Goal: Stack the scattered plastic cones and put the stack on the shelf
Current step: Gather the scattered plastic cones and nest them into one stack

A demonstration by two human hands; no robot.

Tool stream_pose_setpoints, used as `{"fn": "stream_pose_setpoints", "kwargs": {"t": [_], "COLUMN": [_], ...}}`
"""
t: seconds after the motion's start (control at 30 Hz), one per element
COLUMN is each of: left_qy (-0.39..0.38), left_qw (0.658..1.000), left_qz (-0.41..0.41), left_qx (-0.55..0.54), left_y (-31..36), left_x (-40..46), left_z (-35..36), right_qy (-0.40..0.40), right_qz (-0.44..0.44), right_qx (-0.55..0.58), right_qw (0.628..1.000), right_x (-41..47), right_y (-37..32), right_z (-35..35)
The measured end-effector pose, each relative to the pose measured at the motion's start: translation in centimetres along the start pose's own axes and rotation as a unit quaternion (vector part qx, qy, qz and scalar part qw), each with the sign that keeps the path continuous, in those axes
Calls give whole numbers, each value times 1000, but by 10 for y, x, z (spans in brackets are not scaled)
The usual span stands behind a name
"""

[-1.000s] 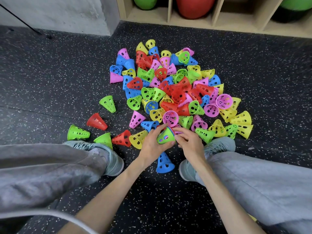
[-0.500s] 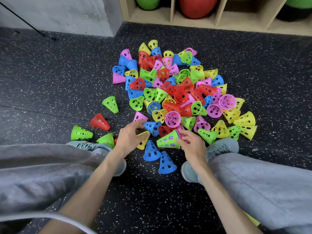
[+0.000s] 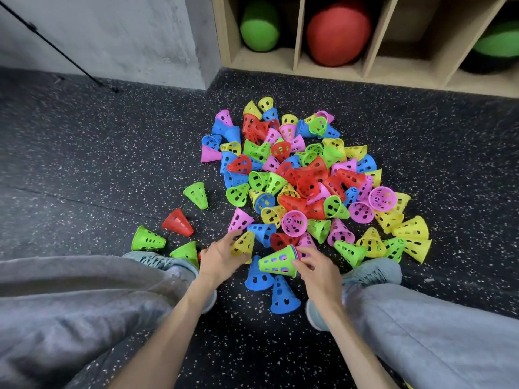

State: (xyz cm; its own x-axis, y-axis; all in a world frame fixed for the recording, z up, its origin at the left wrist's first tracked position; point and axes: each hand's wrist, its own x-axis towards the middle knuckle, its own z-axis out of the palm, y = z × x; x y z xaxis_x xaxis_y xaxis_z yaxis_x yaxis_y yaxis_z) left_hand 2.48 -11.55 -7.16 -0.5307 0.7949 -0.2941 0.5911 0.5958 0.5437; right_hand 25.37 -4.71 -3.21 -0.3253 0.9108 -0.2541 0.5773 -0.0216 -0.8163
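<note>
Left hand: the left hand (image 3: 222, 258) has its fingers curled round a loose yellow cone (image 3: 243, 245), just off the near edge of the pile.
Right hand: the right hand (image 3: 316, 269) pinches the wide end of a short nested stack (image 3: 278, 261), green outermost, with pink and blue rims showing at its base; the stack lies on its side, tip pointing left.
Pile: most plastic cones (image 3: 303, 175) lie scattered on the speckled floor (image 3: 112, 164), between the person's shoes.
Shelf: the wooden shelf (image 3: 297, 66) stands well beyond the pile, with balls in its bays.
Stage: early, by the look of it; the stack is only a few cones deep.
Risk: the perforated walls could snag and seat the yellow cone crooked.
Risk: a light pinch at the rims could let nested cones slide apart.
</note>
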Motion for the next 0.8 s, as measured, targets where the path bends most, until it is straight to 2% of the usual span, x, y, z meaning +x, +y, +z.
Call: {"fn": "stream_pose_setpoints", "kwargs": {"t": [0.07, 0.13, 0.2, 0.27, 0.47, 0.7, 0.8], "left_qy": [36, 77, 93, 85, 64, 12, 1], "left_qw": [986, 942, 895, 867, 842, 871, 896], "left_qz": [-31, -61, -82, -78, -37, 0, 39], "left_qx": [-159, -320, -428, -485, -534, -490, -442], "left_y": [4, 12, 24, 38, 62, 68, 64], "left_x": [-1, -7, -16, -27, -41, -49, -54], "left_z": [-2, -2, 0, 4, 26, 30, 25], "right_qy": [14, 29, 41, 53, 58, 39, 35], "right_qz": [7, 11, 12, 22, 59, 57, 43], "right_qx": [9, 14, 22, 53, 147, 190, 174], "right_qw": [1000, 999, 999, 997, 986, 979, 983], "right_x": [2, 4, 6, 9, 13, 7, 5], "right_y": [-3, -5, -6, -5, 0, -1, 0], "right_z": [2, 3, 5, 6, 8, -1, -2]}}
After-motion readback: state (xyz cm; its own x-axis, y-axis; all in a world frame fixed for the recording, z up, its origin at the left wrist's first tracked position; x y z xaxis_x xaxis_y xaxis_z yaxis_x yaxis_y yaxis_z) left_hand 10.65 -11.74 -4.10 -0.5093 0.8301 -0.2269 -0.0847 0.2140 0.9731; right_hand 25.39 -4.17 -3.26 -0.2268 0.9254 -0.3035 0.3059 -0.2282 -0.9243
